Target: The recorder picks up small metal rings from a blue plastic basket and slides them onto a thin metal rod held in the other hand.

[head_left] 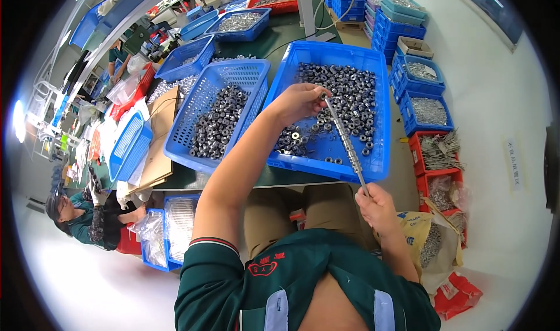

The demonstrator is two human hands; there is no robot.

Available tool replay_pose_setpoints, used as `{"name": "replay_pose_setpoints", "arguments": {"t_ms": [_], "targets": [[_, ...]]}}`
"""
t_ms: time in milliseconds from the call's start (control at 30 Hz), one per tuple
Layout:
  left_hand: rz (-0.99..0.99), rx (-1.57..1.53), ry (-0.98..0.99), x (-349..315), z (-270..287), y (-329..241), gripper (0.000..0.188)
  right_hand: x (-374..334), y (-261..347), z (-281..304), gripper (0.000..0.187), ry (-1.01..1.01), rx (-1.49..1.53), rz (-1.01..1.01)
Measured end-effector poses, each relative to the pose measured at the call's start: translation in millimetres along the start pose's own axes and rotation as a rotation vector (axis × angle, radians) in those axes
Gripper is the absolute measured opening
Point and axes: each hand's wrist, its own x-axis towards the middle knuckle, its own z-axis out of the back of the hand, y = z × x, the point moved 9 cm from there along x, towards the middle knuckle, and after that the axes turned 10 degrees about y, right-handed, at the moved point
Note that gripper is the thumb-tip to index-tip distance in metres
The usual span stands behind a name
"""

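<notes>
While the metal rod (363, 182) is held slantwise over the near right part of the large blue tub (338, 52), a run of small ring-like metal pieces (346, 141) sits along it, with bare shank visible at the lower end. The left hand (300, 102) is at the upper end, thumb and fingers pinched together on a small round part at the tip; whether that part is threaded on the rod cannot be told. The right hand (378, 207) is closed around the lower end, just beyond the tub's near edge. In handling, the rod is judged stiff and slim, light when bare but weightier with its load; the metal surfaces look smooth and may be slippery, particularly if oiled, which cannot be confirmed. Breakage seems unlikely; pieces sliding off a lowered end is the likelier fault. The sound hold is judged to be the bare lower shank, with single pieces taken by their outer rims between thumb and forefinger. Loose dark and bright ring-shaped parts (350, 86) are heaped in the tub, thinner toward its near side. Just left of the tub, a perforated blue basket (233, 73) holds similar parts, both containers resting on a green table (286, 30). Farther out, blue crates (429, 126) and red crates (419, 156) line the right side, and a co-worker (87, 214) is seated at the far left.
</notes>
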Motion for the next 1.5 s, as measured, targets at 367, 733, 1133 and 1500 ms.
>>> {"name": "replay_pose_setpoints", "arguments": {"t_ms": [367,733,1133,1500], "targets": [[0.003,0.105,0.044,-3,-5,8,0.024,-1,0,-5,0.013,-0.022,-0.056,-0.024],[0.103,0.476,-0.174,-14,26,2,0.031,0,0,-1,0.013,-0.097,-0.113,0.026],[0.284,1.718,0.062,-29,15,37,0.017,-3,1,-2,0.011,-0.081,0.012,0.006],[0.25,1.953,-0.04,-10,7,42,0.016,-2,-1,0,0.011,-0.078,0.023,0.018]]}}
